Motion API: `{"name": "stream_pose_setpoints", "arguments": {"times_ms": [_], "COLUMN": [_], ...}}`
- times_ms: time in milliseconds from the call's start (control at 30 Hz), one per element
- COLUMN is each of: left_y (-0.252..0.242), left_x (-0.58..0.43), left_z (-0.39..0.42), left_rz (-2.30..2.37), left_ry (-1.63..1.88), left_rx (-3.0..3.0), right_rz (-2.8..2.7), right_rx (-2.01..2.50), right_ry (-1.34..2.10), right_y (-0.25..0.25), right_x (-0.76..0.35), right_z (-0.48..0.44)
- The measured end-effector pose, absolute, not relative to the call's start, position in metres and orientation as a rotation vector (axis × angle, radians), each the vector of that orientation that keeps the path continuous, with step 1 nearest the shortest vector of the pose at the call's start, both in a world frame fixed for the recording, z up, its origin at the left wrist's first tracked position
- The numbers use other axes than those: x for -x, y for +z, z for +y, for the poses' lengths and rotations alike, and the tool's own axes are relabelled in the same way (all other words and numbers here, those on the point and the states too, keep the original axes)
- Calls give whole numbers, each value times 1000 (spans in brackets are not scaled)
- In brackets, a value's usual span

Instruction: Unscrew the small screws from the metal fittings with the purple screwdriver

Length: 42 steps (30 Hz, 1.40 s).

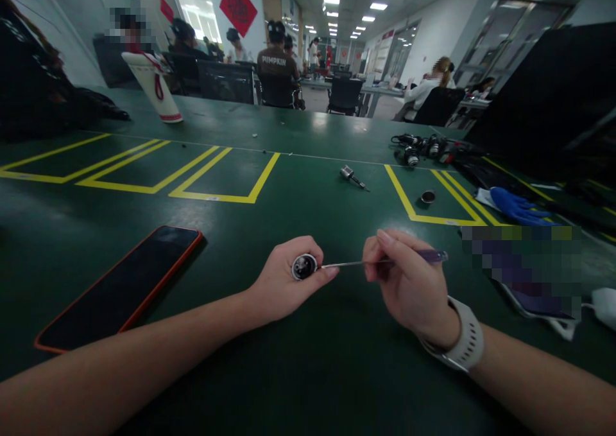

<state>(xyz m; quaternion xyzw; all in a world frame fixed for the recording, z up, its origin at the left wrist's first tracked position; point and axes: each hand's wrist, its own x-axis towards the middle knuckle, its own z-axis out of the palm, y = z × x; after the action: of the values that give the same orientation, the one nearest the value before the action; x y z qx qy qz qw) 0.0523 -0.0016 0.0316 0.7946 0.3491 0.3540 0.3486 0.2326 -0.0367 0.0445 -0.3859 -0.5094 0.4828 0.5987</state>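
In the middle of the head view, my left hand (285,275) is closed around a short cylindrical metal part (304,267). Its round open end with a dark inside faces me. My right hand (409,279), with a pale watch strap at its wrist, pinches a thin screwdriver (433,256) with a purplish handle. The slim metal shaft points left, and its tip reaches the side of the metal part by my left thumb. Whether the tip sits in a screw is hidden. Beyond my hands, a small metal piece with a thin shaft (353,177) lies on the green table (308,211).
An orange-edged phone (120,285) lies at left; another device (524,275) is at right. A dark metal ring (428,196) sits inside yellow tape. Farther back are metal-and-black parts (418,149), a blue glove (517,205) and a white cup (156,89). People sit beyond.
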Motion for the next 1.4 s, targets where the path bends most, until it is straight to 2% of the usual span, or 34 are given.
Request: {"name": "stream_pose_setpoints", "arguments": {"times_ms": [533, 733, 1000, 1133, 1400], "left_y": [32, 33, 31, 25, 14], "left_x": [-55, -56, -56, -59, -66], "left_z": [-2, -4, -10, -16, -14], "left_rz": [978, 992, 992, 826, 676], "left_ry": [896, 897, 887, 870, 976], "left_rx": [-2037, -2069, -2054, -2091, -1973], "right_rz": [-953, -952, -1469, -1808, -2006], "right_rx": [779, 789, 952, 970, 990], "right_ry": [1200, 1116, 823, 724, 466], "right_y": [48, 45, 38, 41, 42], "right_x": [-233, -230, -227, -225, -228], "right_z": [-30, -30, -34, -41, -42]}}
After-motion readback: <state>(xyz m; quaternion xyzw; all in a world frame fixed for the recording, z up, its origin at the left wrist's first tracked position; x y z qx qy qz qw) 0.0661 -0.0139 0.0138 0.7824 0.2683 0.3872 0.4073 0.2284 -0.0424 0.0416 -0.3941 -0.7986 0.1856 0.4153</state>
